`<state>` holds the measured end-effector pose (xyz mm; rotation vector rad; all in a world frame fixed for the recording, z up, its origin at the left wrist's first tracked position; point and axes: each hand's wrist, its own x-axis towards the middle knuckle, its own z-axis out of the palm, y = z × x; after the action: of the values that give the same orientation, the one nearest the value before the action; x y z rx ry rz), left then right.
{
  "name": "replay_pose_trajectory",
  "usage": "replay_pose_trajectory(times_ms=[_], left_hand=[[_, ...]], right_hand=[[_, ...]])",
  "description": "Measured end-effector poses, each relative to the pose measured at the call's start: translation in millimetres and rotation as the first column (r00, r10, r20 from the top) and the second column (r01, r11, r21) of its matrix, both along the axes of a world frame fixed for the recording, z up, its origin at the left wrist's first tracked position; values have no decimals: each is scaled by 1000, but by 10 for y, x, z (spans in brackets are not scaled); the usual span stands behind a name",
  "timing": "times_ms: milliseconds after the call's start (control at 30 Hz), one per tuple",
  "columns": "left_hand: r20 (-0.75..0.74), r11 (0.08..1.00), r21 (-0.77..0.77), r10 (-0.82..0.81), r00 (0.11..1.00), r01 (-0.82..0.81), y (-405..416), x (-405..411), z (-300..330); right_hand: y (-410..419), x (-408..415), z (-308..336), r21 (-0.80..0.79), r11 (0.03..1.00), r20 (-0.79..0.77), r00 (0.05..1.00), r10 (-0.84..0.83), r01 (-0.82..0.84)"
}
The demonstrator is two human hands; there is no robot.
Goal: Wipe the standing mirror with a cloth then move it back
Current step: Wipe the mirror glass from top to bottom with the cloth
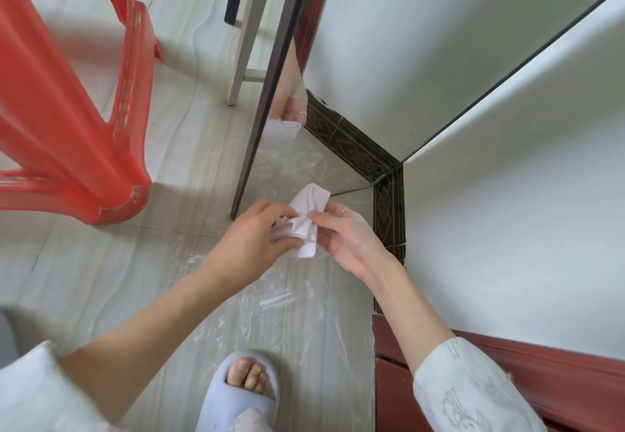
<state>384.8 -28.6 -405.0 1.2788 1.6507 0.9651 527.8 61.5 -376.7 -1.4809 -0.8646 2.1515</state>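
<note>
I hold the white cloth (308, 225) pinched between both hands, left hand (252, 240) and right hand (345, 238), just before the standing mirror (338, 100), so I judge wiping and moving back remain.

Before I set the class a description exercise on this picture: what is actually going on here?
A person stands on a tiled floor holding a small white cloth in both hands, the left hand and right hand pinching it between them, apparently folding or bunching it. The standing mirror is just ahead, its dark frame resting on the floor, reflecting a hand and the cloth. Neither hand touches the mirror. A red plastic chair stands to the left.
</note>
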Motion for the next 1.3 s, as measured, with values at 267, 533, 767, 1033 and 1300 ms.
replay_pose_trajectory(times_ms=[267, 533, 767, 1033, 1300], left_hand=[[460, 969, -201, 222, 860, -143, 65, -75, 55], [455, 976, -197, 173, 874, -91, 95, 6, 116], [526, 961, -257, 226, 820, -101, 114, 23, 125], [498, 881, -398, 442, 746, -257, 160, 71, 87], [73, 951, -233, 224, 972, -202, 161, 165, 99]], right_hand=[[24, 61, 5, -3, 998, 20, 998, -56, 56], [-6, 112, -27, -41, 997, 144, 988, 63, -57], [9, 183, -31, -23, 994, 120, 987, 111, -109], [-9, 310, -15, 175, 984, 286, 958, -27, -24], [37, 487, 63, 72, 997, 175, 984, -35, 22]])
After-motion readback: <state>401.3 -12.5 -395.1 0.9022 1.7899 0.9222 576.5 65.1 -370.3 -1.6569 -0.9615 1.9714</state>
